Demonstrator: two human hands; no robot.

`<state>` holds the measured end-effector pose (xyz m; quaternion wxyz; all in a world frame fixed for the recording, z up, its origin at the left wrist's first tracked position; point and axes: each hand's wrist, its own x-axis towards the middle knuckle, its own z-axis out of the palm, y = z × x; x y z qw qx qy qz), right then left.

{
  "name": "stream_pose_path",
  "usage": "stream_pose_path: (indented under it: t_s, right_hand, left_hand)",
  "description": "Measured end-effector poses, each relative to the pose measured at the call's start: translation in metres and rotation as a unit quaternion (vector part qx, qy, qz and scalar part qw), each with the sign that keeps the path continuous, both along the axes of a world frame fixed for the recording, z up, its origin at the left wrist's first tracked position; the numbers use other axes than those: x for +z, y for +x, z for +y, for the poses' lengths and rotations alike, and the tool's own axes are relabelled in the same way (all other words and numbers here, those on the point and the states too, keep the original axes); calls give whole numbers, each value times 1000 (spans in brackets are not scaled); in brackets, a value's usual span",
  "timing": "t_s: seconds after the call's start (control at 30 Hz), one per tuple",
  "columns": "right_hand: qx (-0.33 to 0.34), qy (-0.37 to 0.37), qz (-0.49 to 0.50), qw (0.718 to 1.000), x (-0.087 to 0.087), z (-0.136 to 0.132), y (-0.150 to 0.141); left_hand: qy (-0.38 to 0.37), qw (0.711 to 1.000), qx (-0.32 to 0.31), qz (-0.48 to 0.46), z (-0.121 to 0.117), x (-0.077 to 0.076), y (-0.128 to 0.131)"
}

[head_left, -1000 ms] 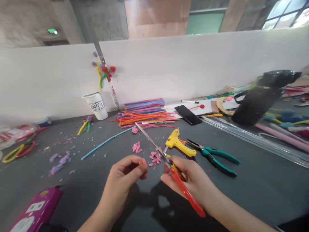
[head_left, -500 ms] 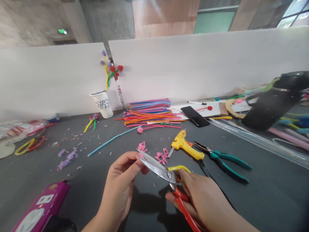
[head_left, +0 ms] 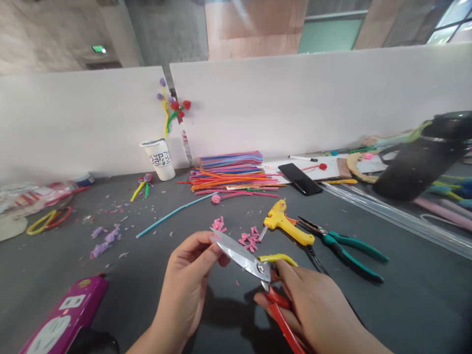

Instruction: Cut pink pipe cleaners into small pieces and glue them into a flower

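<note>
My right hand (head_left: 306,300) grips scissors (head_left: 239,258) with one red and one yellow handle. Their blades point up and left, to the fingertips of my left hand (head_left: 191,268). Those fingers are pinched together on a small pink pipe cleaner piece (head_left: 216,237), mostly hidden by the fingers and the blades. Just beyond the blades lie two little heaps of cut pink pieces, a far heap (head_left: 219,224) and a right-hand heap (head_left: 250,240). A pink fuzzy ball on a stem (head_left: 216,198) rests farther back.
A yellow glue gun (head_left: 289,223) and teal-handled pliers (head_left: 344,248) lie right of the heaps. Behind are a pipe cleaner bundle (head_left: 228,177), a phone (head_left: 299,178) and a paper cup (head_left: 161,160). A purple power strip (head_left: 68,314) sits front left; a black jug (head_left: 416,160) is far right.
The view has shifted slightly, so the table things appear a little farther right. Both hands and the scissors keep nearly the same pose, with the blades at my left fingertips.
</note>
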<state>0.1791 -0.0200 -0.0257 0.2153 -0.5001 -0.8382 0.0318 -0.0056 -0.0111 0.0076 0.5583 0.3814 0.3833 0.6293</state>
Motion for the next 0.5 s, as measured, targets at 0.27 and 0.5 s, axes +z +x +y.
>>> stream_pose_path:
  t_s: [0.27,0.5]
  right_hand:
    - [-1,-1,-6,1000,-2,0,-1]
    - [1,12,-6,1000,-2,0,-1]
  left_hand:
    - [-6,1000,2,-1,1,0,0]
    - [2,1000,1,3,2,-1,-2]
